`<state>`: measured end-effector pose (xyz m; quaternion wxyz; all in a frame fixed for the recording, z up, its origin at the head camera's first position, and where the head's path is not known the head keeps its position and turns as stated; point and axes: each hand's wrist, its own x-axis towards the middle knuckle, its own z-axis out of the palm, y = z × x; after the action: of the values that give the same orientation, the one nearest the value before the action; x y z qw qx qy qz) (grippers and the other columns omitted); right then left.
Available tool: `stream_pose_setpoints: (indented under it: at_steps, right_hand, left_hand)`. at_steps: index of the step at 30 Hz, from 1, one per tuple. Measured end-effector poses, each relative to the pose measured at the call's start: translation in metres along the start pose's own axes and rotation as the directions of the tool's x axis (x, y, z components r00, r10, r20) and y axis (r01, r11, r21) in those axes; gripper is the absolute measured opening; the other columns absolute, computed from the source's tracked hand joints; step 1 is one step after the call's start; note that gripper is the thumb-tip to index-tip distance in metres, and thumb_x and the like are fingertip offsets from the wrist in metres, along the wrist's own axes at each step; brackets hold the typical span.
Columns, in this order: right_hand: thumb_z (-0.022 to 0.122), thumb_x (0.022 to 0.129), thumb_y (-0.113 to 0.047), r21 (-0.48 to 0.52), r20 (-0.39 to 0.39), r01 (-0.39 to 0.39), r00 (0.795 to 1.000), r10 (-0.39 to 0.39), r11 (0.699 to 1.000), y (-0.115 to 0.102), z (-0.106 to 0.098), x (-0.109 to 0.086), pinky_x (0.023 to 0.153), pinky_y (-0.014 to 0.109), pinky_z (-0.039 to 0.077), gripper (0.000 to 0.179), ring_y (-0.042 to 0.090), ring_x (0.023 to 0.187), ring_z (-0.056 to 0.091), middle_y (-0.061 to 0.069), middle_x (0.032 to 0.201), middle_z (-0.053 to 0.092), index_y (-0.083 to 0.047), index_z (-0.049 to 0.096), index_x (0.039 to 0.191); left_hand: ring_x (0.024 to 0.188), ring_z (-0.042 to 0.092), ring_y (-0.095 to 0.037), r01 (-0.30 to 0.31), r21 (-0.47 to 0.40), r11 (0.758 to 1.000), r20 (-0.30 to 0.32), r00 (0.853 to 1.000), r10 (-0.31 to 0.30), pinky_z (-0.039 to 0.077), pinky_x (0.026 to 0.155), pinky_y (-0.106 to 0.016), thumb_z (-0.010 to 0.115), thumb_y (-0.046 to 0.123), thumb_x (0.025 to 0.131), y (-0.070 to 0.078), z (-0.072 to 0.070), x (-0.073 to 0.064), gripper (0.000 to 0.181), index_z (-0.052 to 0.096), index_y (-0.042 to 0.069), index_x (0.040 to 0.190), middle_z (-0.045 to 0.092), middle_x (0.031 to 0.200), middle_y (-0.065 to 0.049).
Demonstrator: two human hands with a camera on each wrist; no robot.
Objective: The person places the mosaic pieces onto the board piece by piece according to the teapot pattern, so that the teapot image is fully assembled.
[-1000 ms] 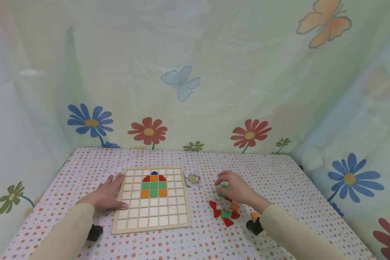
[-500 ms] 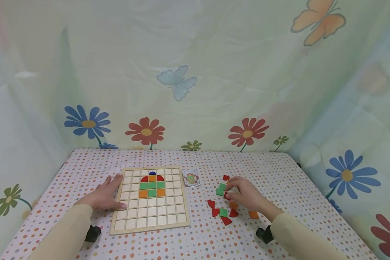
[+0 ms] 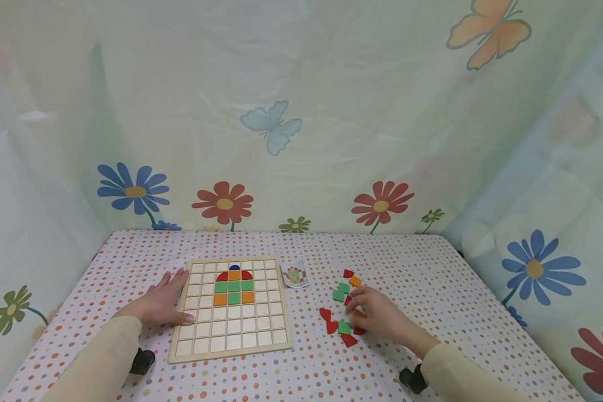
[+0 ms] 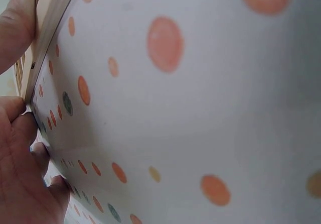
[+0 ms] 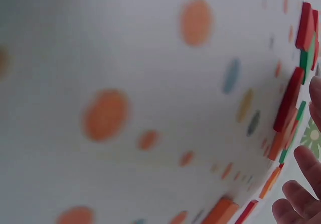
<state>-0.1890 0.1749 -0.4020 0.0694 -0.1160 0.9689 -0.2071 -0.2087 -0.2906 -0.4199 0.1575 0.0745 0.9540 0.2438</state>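
Observation:
My left hand (image 3: 161,301) rests along the left edge of a wooden grid board (image 3: 229,354), fingers spread. In the left wrist view its thumb touches the board's rim (image 4: 49,20). Orange, green, red and blue tiles form a pattern in the upper grid; a green tile (image 3: 234,298) sits in its lowest row. Over the loose tiles hovers my right hand (image 3: 382,319), fingers loosely bent, hiding some of them. The right wrist view shows its fingers apart from a red tile (image 5: 289,99); I see nothing held.
Loose tiles lie right of the board, among them a green square (image 3: 344,328), an orange square (image 3: 355,282) and a red quarter-round (image 3: 349,340). A small picture card (image 3: 295,274) lies between board and tiles. A printed curtain (image 3: 331,139) hangs behind the dotted table.
My right hand has moved back from the far green tiles toward the nearer red and orange ones, uncovering the far orange and red tiles. My left hand stays at the board.

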Motion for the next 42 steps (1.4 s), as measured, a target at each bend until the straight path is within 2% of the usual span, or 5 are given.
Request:
stream_pose_setpoints:
  at_steps: [4, 15, 19, 26, 42]
  right_hand:
    - [0.087, 0.079, -0.008, -0.022, 0.011, 0.003, 1.000, -0.003, 1.000, 0.001, 0.004, -0.003, 0.102, 0.052, 0.056, 0.016, 0.030, 0.118, 0.062, 0.009, 0.127, 0.067, -0.021, 0.077, 0.084]
    - [0.087, 0.080, -0.013, 0.028, 0.081, 0.078, 0.993, -0.080, 0.997, 0.005, 0.003, -0.012, 0.106, 0.063, 0.049, 0.017, 0.039, 0.127, 0.056, 0.015, 0.132, 0.062, -0.022, 0.078, 0.091]
    - [0.089, 0.079, -0.015, 0.028, 0.089, 0.065, 0.994, -0.068, 0.997, 0.003, 0.004, -0.012, 0.109, 0.064, 0.045, 0.018, 0.040, 0.131, 0.053, 0.016, 0.135, 0.061, -0.023, 0.077, 0.090]
    - [0.090, 0.076, -0.014, -0.006, 0.068, 0.009, 0.998, -0.009, 1.000, -0.003, 0.007, -0.011, 0.115, 0.067, 0.038, 0.020, 0.044, 0.142, 0.043, 0.014, 0.138, 0.059, -0.023, 0.075, 0.086]
    - [0.092, 0.074, -0.017, -0.066, 0.026, 0.053, 0.998, -0.051, 0.996, 0.000, 0.007, -0.008, 0.109, 0.060, 0.048, 0.019, 0.035, 0.129, 0.054, 0.011, 0.133, 0.062, -0.022, 0.075, 0.080]
  left_hand:
    - [0.152, 0.002, -0.058, 0.000, 0.002, 1.000, -0.001, 1.000, 0.000, 0.010, 0.121, -0.074, 0.087, 0.039, 0.080, 0.000, 0.000, -0.001, 0.117, 0.015, -0.011, 0.158, 0.010, 0.165, -0.036]
    - [0.152, 0.002, -0.058, -0.002, 0.000, 1.000, -0.004, 1.000, 0.002, 0.011, 0.121, -0.075, 0.087, 0.039, 0.079, -0.001, 0.002, -0.001, 0.118, 0.015, -0.012, 0.158, 0.011, 0.165, -0.036]
    - [0.152, 0.002, -0.058, -0.005, 0.001, 1.000, -0.004, 1.000, 0.005, 0.011, 0.121, -0.075, 0.087, 0.039, 0.079, -0.002, 0.003, -0.001, 0.118, 0.015, -0.012, 0.158, 0.011, 0.164, -0.036]
    - [0.152, 0.002, -0.058, 0.002, -0.002, 1.000, -0.003, 1.000, -0.002, 0.010, 0.121, -0.075, 0.087, 0.040, 0.079, -0.002, 0.002, -0.001, 0.119, 0.015, -0.010, 0.158, 0.010, 0.165, -0.036]
    - [0.152, 0.002, -0.058, -0.017, -0.001, 1.000, -0.010, 1.000, 0.017, 0.011, 0.121, -0.074, 0.088, 0.037, 0.078, -0.003, 0.002, 0.001, 0.118, 0.016, -0.011, 0.158, 0.011, 0.165, -0.036]
